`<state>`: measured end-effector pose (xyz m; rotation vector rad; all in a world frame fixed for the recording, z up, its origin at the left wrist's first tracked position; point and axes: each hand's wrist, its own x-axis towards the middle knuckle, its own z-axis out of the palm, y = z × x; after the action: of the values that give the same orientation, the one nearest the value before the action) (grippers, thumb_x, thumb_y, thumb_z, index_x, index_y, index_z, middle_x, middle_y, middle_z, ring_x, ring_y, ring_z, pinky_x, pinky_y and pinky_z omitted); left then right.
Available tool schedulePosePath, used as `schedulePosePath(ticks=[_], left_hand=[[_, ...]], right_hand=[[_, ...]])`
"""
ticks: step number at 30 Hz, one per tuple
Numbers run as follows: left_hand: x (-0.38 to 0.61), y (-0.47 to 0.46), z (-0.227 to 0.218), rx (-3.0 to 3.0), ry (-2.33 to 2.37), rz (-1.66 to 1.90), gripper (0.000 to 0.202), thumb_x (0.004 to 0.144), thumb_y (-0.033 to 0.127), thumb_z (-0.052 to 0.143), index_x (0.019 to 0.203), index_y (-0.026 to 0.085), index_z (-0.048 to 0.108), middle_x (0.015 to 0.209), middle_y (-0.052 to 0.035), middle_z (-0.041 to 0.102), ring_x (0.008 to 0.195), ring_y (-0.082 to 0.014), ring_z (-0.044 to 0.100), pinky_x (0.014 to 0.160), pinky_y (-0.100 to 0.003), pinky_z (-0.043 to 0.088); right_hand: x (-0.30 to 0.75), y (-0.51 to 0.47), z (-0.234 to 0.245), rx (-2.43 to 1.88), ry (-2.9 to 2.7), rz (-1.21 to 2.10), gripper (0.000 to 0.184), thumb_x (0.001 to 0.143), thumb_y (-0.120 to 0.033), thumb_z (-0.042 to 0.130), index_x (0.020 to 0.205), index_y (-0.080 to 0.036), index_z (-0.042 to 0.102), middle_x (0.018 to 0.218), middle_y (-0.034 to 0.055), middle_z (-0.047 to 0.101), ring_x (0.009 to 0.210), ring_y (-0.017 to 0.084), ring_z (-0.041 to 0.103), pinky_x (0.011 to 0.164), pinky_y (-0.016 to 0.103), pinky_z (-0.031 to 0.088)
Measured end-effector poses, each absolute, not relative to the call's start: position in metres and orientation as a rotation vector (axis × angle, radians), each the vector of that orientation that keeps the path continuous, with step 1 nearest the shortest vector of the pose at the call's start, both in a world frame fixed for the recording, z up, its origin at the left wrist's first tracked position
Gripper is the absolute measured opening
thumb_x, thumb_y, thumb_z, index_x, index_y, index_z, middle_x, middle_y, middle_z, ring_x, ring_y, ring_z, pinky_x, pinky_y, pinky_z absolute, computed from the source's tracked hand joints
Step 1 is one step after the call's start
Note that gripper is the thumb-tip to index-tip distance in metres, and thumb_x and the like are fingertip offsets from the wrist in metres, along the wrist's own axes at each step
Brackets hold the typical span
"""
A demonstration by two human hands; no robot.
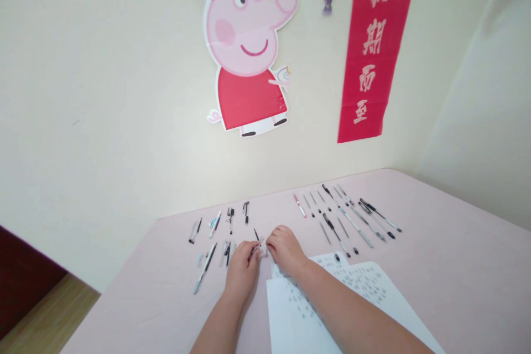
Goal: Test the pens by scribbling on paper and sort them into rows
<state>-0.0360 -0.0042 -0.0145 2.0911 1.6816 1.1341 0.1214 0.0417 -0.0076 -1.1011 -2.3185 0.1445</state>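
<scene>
Both my hands meet over the pink table (448, 265) near its middle. My left hand (241, 266) and my right hand (284, 248) are closed in pinches on the two ends of a small clear pen part (261, 247) held between them. A dark pen tip (256, 234) pokes up just behind the fingers. To the left lie several pens and pen pieces (211, 243) spread apart. To the right lies a row of several pens and refills (348, 215).
A white printed sheet (352, 293) lies under my right forearm, near the table's front. The wall behind carries a cartoon pig sticker (249, 50) and a red banner (375, 44). The table's left edge drops to a wooden floor (45, 315).
</scene>
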Motion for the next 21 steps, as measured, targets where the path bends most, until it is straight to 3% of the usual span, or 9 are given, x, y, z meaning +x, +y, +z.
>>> schedulePosePath(ticks=[8, 21], left_hand=[[-0.0367, -0.0045, -0.0157, 2.110, 1.670, 1.125, 0.021, 0.083, 0.023, 0.044, 0.095, 0.017, 0.060, 0.088, -0.0062, 0.063, 0.082, -0.0191, 0.058, 0.073, -0.033, 0.047], [-0.0372, -0.0045, -0.0166, 2.111, 1.670, 1.112, 0.021, 0.084, 0.023, 0.044, 0.097, 0.018, 0.060, 0.089, -0.0063, 0.063, 0.083, -0.0196, 0.058, 0.075, -0.034, 0.046]], right_hand=[[0.1232, 0.0424, -0.0074, -0.929, -1.917, 0.303, 0.018, 0.081, -0.008, 0.051, 0.092, -0.017, 0.062, 0.085, 0.0061, 0.063, 0.086, 0.020, 0.051, 0.079, 0.034, 0.041], [0.1199, 0.0391, -0.0027, -0.735, -1.706, 0.410, 0.010, 0.085, -0.017, 0.052, 0.084, -0.020, 0.062, 0.081, 0.0043, 0.062, 0.083, 0.019, 0.054, 0.078, 0.035, 0.043]])
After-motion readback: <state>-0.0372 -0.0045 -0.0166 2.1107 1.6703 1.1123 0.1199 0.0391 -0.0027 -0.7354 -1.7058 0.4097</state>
